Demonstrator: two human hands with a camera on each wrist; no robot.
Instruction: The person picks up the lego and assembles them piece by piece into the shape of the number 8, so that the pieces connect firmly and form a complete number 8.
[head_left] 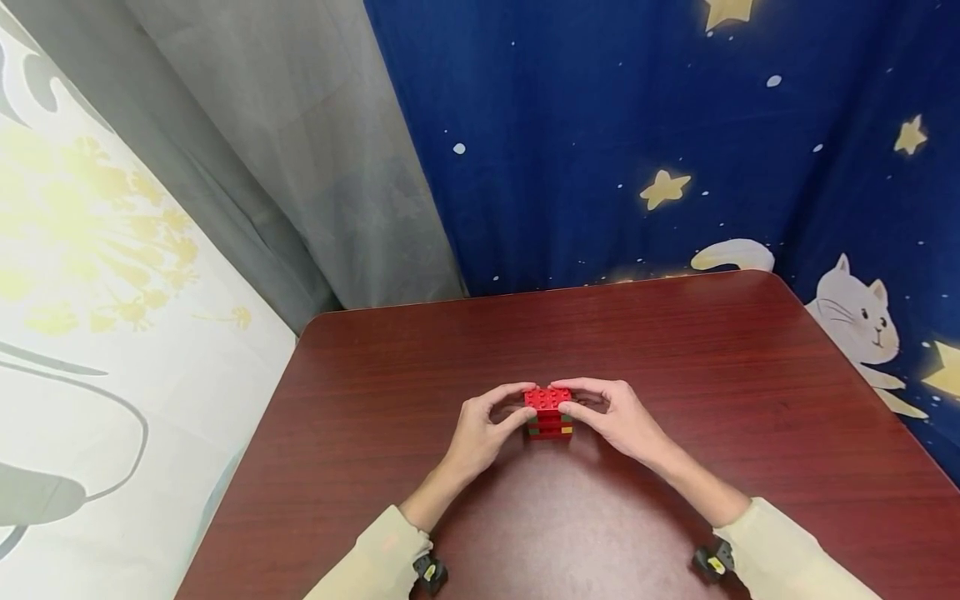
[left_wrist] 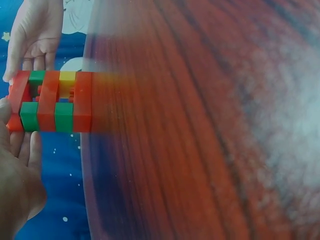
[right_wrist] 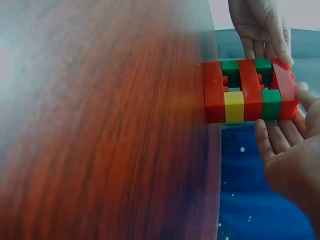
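A small stack of toy building bricks stands on the dark red-brown table (head_left: 547, 517). Its top is a studded red brick (head_left: 547, 397), held at its left end by my left hand (head_left: 476, 429) and at its right end by my right hand (head_left: 626, 421). Each thumb lies at the near side, with fingers reaching round to the far side. Below come a middle red brick (left_wrist: 48, 100) and a bottom red brick (right_wrist: 214, 92). Green bricks (left_wrist: 63, 117) and a yellow brick (right_wrist: 234, 106) sit between the red layers at the ends, leaving gaps in the middle.
Behind the table hangs a blue curtain (head_left: 555, 167) with stars and a white cat, beside a grey curtain (head_left: 300, 150). A white patterned cloth (head_left: 112, 275) hangs at the left. Each wrist carries a small black camera (head_left: 712, 560) near the cream sleeve.
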